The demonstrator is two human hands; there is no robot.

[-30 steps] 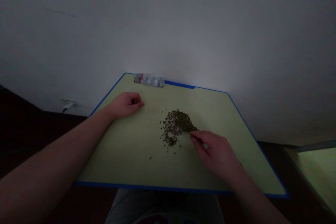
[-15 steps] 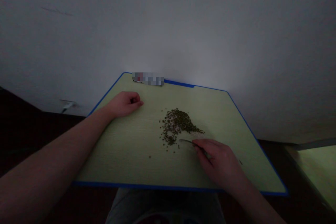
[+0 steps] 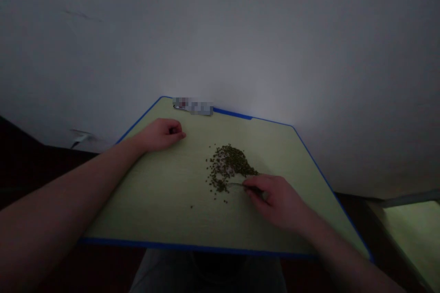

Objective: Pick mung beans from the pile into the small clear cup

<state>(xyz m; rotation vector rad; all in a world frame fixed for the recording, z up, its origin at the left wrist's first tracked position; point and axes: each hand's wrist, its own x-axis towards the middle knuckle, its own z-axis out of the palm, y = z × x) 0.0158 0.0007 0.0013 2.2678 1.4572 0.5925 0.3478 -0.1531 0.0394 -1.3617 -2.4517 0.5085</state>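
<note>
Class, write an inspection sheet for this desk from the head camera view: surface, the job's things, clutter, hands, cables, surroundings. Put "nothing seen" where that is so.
Surface: pale green desk top with blue edging.
Job's things: heap of small dark green beans; thin metal tool.
Clutter: blurred object at far edge; one stray bean.
Hands: left hand curled on the desk, holding nothing; right hand gripping the tool at the heap's edge.
Cables: small white fitting with lead, low on the wall.
Surroundings: white wall; second green desk, lower right.

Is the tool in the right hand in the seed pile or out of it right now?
In: the tip of the thin metal tool held by the right hand sits among the dark green seeds at the pile's lower edge.
</note>
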